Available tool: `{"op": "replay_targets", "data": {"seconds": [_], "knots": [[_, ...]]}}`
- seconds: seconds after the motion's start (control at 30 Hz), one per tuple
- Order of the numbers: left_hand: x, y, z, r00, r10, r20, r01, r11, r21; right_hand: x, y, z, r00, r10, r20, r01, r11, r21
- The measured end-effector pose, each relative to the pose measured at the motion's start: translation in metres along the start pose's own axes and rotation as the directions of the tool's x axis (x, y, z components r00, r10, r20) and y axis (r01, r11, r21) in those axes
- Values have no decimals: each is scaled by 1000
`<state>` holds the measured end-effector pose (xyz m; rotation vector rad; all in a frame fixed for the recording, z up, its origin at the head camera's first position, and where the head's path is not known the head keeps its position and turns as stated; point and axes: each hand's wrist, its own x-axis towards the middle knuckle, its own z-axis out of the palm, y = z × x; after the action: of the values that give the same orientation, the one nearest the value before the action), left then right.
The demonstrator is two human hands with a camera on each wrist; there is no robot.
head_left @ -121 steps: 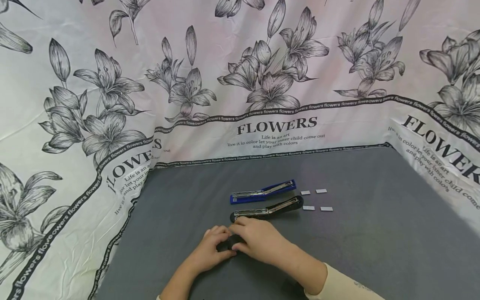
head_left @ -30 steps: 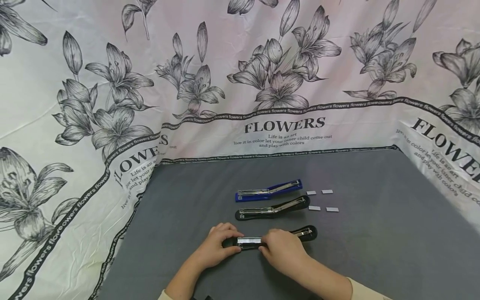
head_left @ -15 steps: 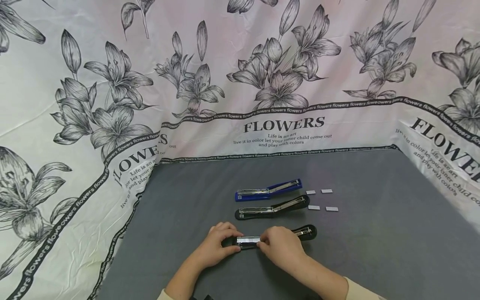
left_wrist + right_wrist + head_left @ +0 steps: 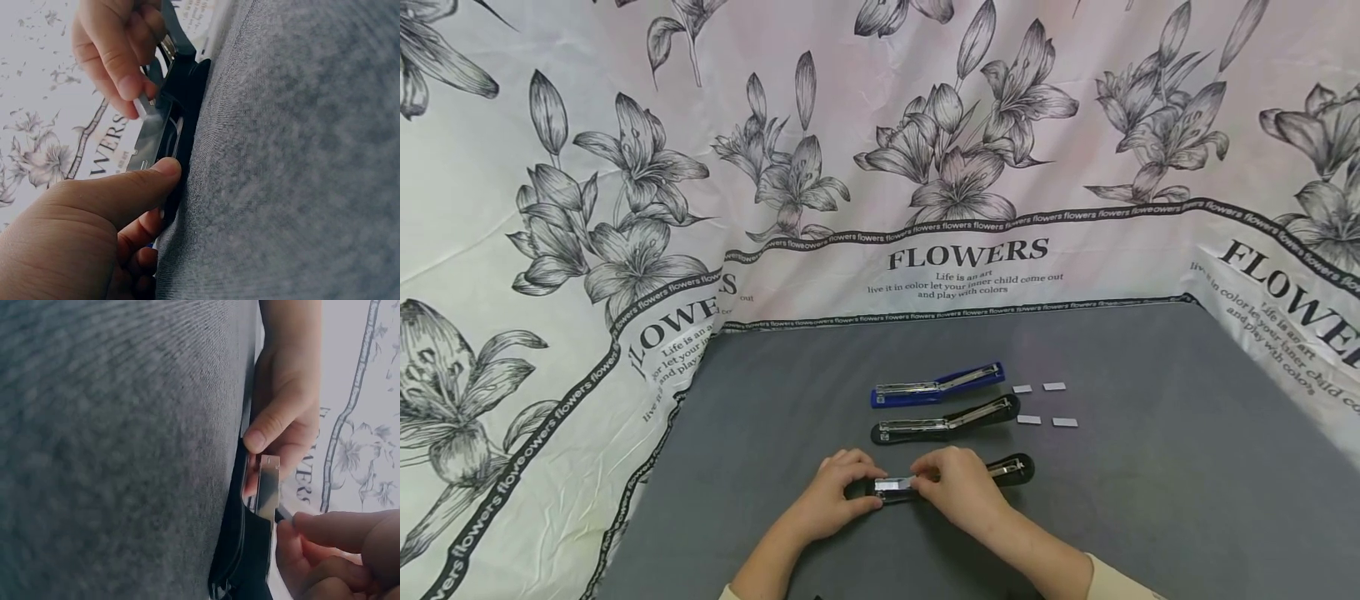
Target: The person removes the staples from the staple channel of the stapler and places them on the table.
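An opened black stapler [image 4: 1015, 470] lies nearest the person, its hinged arm folded back to the right. My left hand [image 4: 829, 498] grips its left end, thumb on the near side and fingers on the far side. Above the shiny metal magazine [image 4: 891, 484], my right hand [image 4: 964, 490] pinches a small grey strip [image 4: 147, 110], which looks like staples. In the right wrist view the strip's end [image 4: 284, 514] sits tilted against the magazine; its full length is hidden by fingers. The right hand covers the stapler's middle in the head view.
Behind lie another opened black stapler [image 4: 947, 422] and an opened blue stapler [image 4: 936, 387]. Several small whitish strips [image 4: 1064, 422] lie in two rows to their right. Grey cloth [image 4: 1150, 500] covers the table; a flower-printed curtain [image 4: 970, 283] borders it.
Four seconds ago both hands were close together on a black thing, little of it showing. The stapler has since come into view opened, and my right hand has shifted right, now pinching the strip.
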<state>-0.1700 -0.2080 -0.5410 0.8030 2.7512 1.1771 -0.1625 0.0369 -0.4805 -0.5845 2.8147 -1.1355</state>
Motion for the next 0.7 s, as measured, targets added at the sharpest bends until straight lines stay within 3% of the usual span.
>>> {"op": "replay_targets", "data": {"seconds": [0.13, 0.4, 0.7], "knots": [[0, 0, 0, 1000, -13, 7, 13, 1000, -3, -1, 1, -9, 1000, -1, -10, 1, 1000, 18], [1, 1, 0, 1000, -22, 0, 22, 1000, 13, -13, -2, -47, 996, 72, -47, -63, 985, 163], [0, 2, 0, 1000, -11, 10, 11, 1000, 11, -20, 10, -100, 985, 165, -58, -154, 974, 168]]}}
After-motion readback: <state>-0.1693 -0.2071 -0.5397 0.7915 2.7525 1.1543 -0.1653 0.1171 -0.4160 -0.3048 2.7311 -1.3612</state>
